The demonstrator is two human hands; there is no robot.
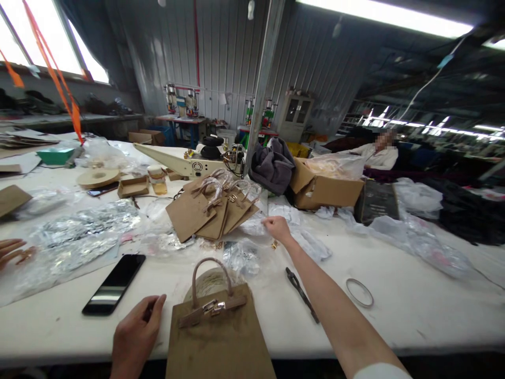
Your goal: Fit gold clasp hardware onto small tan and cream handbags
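Note:
A brown handbag panel (216,337) with a looped handle and metal clasp lies at the table's near edge. To its left, my left hand (138,331) is loosely curled with nothing visible in it, apart from the panel. My right hand (277,229) reaches forward, its fingers pinched beside clear plastic bags (256,225); whatever they hold is hidden. Just beyond it lies a fanned pile of brown bag panels (209,216) with wrapped handles. Small gold-coloured fittings (274,245) rest below my right hand. A plastic bag of metal parts (242,255) sits behind the near panel.
A phone (114,284) lies left of the panel, and another person's hand (13,251) is at the left edge. Dark scissors-like tool (302,295) and a ring (360,292) lie right. Behind are a tape roll (98,178), a cream machine (177,160) and a cardboard box (331,190).

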